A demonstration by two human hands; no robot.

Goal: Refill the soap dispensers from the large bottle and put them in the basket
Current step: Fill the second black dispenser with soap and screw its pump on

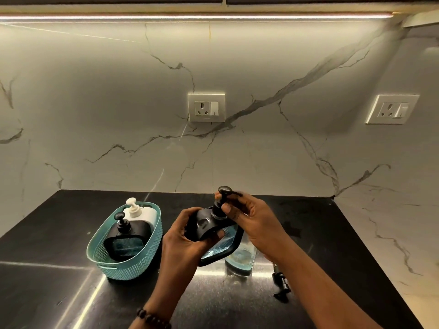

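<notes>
A black soap dispenser (209,225) with blue liquid is held tilted above the black counter. My left hand (187,236) grips its body from the left. My right hand (247,214) is closed around its black pump head (223,193) at the top. To the left stands a teal woven basket (114,264) holding a black dispenser (126,241) in front and a white dispenser (140,212) behind it. A clear large bottle (242,257) with a little blue liquid stands behind my right forearm, partly hidden.
A loose black pump cap (281,284) lies on the counter (71,293) to the right of the large bottle. The marble wall behind carries two sockets (206,107) and meets a side wall at the right corner.
</notes>
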